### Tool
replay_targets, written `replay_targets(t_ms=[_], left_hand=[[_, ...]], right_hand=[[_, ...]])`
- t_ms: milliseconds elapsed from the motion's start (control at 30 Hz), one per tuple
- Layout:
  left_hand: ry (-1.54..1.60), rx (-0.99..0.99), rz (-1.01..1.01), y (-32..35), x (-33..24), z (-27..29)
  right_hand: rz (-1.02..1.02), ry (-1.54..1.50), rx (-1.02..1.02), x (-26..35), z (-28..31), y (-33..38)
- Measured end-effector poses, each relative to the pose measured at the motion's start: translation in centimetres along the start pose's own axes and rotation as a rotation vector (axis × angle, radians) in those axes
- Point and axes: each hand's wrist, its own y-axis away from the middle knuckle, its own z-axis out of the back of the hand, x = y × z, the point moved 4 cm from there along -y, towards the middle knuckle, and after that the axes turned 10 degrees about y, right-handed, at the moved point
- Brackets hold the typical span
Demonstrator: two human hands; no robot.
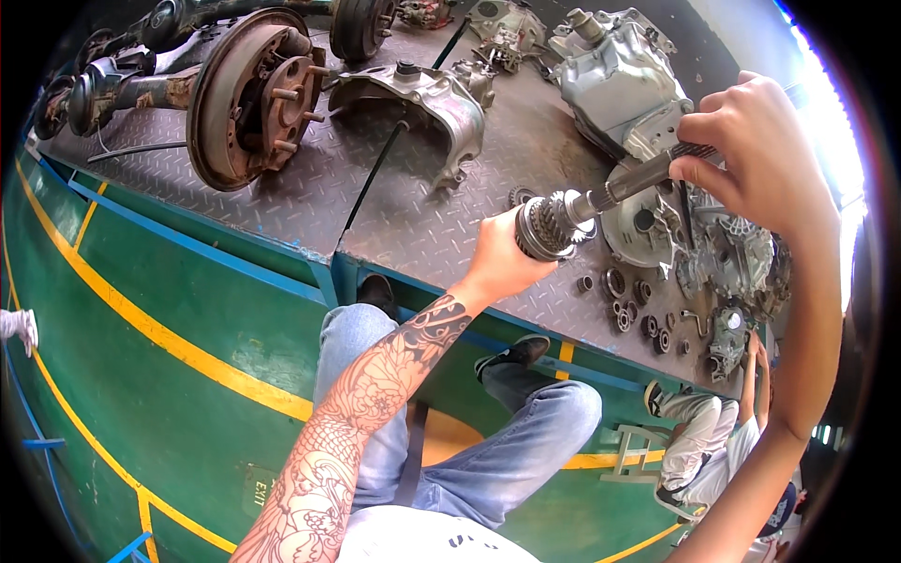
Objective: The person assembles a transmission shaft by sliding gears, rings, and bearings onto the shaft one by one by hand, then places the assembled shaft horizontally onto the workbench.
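Observation:
A steel gear shaft (633, 181) is held up at a slant above the bench's near edge. My left hand (507, 258) is closed round the gear cluster (557, 223) at its lower end, fingers mostly hidden behind the gears. At the upper, splined end, my right hand (741, 150) pinches the shaft between thumb and fingers. Behind the shaft lies a round grey metal housing (631, 225) on the bench. Several small gears and bearing rings (615, 281) rest on the plate below it.
The bench has a tread-plate top (413, 216). A rusty brake drum with an axle (249, 103) sits at the left, a curved bell housing (422, 94) mid-bench, and a large gearbox casing (619, 80) at the back. Another person (713, 450) sits at the right, hands at a metal part (728, 342).

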Motion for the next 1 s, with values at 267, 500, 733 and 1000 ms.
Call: replay_targets(t_ms=[267, 500, 733, 1000], left_hand=[[-0.068, -0.041, -0.039, 0.3, 0.0, -0.5], [0.014, -0.002, 0.047, 0.0, -0.1, 0.2], [-0.013, -0.037, -0.043, 0.4, -0.5, 0.0], [-0.102, -0.008, -0.064, 1.1, -0.1, 0.1]], right_hand=[[0.021, -0.008, -0.237, 1.2, 1.1, -0.4], [-0.011, 0.065, -0.121, 3.1, 3.1, -2.2], [-0.092, -0.018, -0.05, 0.9, 1.0, -0.4], [-0.005, -0.109, -0.112, 1.2, 0.8, -1.0]])
